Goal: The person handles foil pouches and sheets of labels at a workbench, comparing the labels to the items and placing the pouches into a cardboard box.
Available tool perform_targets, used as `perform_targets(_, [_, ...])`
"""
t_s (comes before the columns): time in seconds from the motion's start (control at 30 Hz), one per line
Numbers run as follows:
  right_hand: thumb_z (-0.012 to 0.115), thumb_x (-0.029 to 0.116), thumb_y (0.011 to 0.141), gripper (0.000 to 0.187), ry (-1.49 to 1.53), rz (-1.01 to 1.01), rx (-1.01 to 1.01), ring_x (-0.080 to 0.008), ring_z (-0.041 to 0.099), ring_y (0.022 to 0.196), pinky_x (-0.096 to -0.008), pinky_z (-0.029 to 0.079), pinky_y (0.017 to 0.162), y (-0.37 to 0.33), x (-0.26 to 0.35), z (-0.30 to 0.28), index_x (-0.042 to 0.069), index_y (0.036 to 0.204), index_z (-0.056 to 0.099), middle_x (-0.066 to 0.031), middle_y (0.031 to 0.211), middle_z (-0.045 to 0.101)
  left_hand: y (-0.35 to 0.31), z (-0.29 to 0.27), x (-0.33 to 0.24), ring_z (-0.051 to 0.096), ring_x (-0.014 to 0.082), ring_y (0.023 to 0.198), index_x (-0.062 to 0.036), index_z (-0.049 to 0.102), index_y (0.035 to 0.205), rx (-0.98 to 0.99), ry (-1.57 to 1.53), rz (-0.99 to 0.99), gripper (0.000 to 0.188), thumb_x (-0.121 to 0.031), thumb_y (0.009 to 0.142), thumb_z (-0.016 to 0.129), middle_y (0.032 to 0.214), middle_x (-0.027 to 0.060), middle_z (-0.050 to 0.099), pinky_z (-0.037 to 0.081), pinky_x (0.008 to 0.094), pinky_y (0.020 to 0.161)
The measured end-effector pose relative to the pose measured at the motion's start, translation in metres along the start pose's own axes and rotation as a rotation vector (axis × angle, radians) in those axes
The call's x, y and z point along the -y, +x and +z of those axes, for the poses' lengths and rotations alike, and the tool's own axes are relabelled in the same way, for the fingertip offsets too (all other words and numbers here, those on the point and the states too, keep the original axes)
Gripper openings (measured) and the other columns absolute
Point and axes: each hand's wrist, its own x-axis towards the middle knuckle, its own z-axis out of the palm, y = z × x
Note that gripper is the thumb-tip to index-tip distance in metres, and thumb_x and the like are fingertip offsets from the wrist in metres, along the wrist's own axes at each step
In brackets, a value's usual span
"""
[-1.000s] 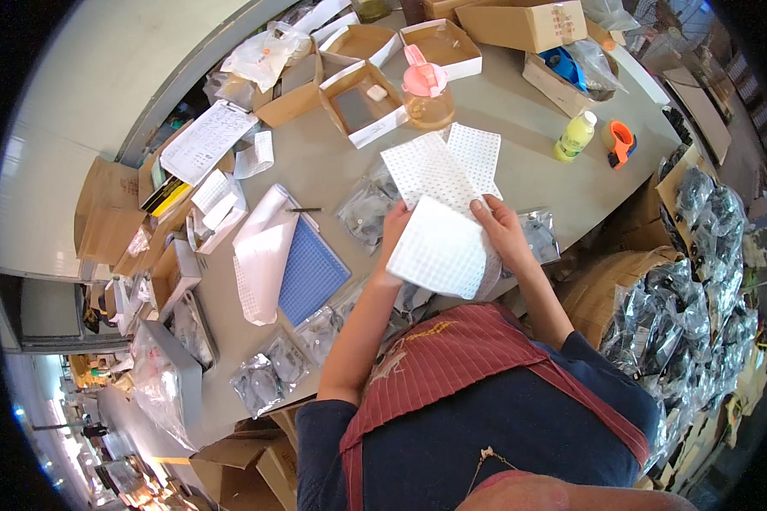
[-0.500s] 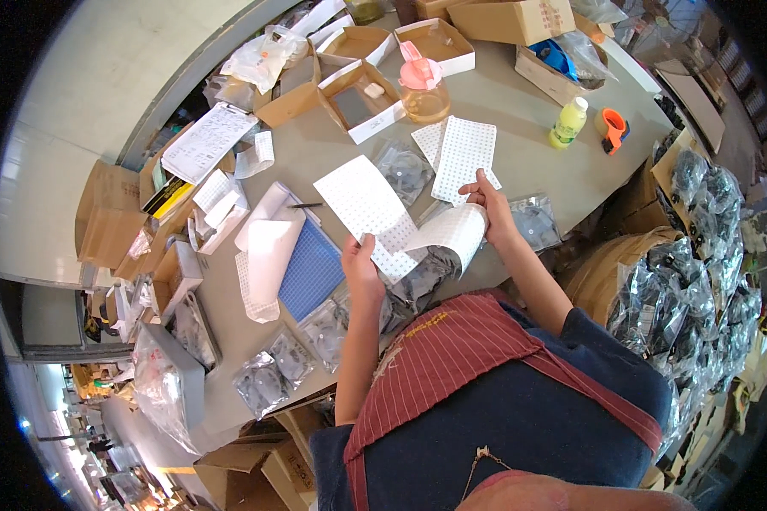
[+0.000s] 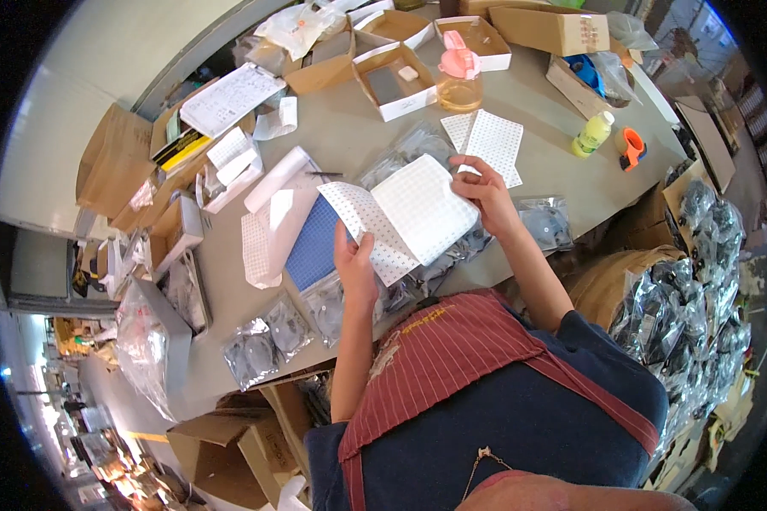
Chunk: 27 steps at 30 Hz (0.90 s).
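Left hand (image 3: 355, 266) grips the near-left edge of a dot-printed sheet (image 3: 368, 223). Right hand (image 3: 486, 192) pinches the far-right corner of a plain-faced white sheet (image 3: 424, 209). Both sheets meet above the grey table (image 3: 562, 111); whether joined cannot be determined. Loose patterned sheets (image 3: 496, 143) lie beyond the right hand.

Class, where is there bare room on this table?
Bare tabletop lies between the pink-lidded jug and yellow-green bottle, and between the rolled paper and nearest open box. Crowded: around the left hand and right hand, with held sheets and bagged items; cardboard boxes line the left.
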Motion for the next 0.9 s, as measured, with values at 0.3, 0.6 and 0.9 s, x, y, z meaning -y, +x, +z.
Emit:
perform_targets(0.3, [0.059,-0.006,0.086,0.041,0.094,0.002,-0.13,-0.0186,0.063,0.086,-0.029,0.054,0.072,0.03,-0.045,0.036,0.002,0.125,0.047,-0.0127,0.102,0.061,-0.019,-0.032,-0.043,0.058,0.0173,0.111,-0.0068,0.019,0.155,0.146,0.095,0.043,0.082,0.011,0.082,0.052,0.136,0.0151,0.053,0.047,0.0292,0.091])
perform_targets(0.6, [0.059,-0.005,0.086,0.032,0.026,-0.108,-0.146,-0.0132,0.057,0.093,-0.024,0.047,0.083,0.016,-0.051,0.055,0.0,0.117,0.053,-0.007,0.103,0.059,-0.018,-0.031,-0.03,0.062,0.0132,0.087,0.0028,0.069,0.111,0.043,0.086,-0.191,0.026,-0.013,0.091,0.062,0.104,0.0094,0.068,0.048,0.0249,0.078])
perform_targets(0.9, [0.057,-0.004,0.089,0.032,-0.128,-0.319,-0.127,-0.0137,0.055,0.104,-0.0251,0.046,0.09,0.011,-0.034,0.074,0.001,0.12,0.052,-0.0089,0.114,0.058,-0.01,-0.022,-0.026,0.06,0.013,0.088,0.004,0.058,0.118,0.058,0.112,-0.154,0.038,-0.007,0.084,0.071,0.105,0.0085,0.064,0.049,0.0253,0.079])
